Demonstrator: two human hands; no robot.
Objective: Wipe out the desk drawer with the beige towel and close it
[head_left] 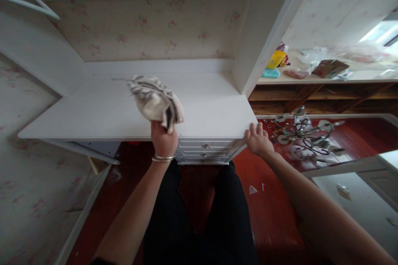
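Looking down from head height, the view showed a person in dark trousers standing at a white desk [102, 109] set into an alcove papered with faded pink flowers. The left hand [163, 138], a bangle on its wrist, was closed around a bunched cream cloth with dark stripes [155, 98], holding it up over the front half of the desk top; whether the cloth touched the surface could not be told, as it was blurred. The right hand [258, 140] was open, fingers spread narrowly, resting on the desk's front right corner and holding nothing.

Below the desk edge sat a small white drawer unit [205, 151] with metal knobs. To the right, on the red wooden floor, lay a tangle of metal lamp parts and cables [303, 138], near the person's right side. Beyond it a wooden shelf [326, 78] carried a yellow container, bags and a box.

Risks, as a judgement: the loose cloth tail could slip from the grip if swung quickly. A step to the right could catch a foot in the floor clutter. Leaning weight on the desk corner might strain it.
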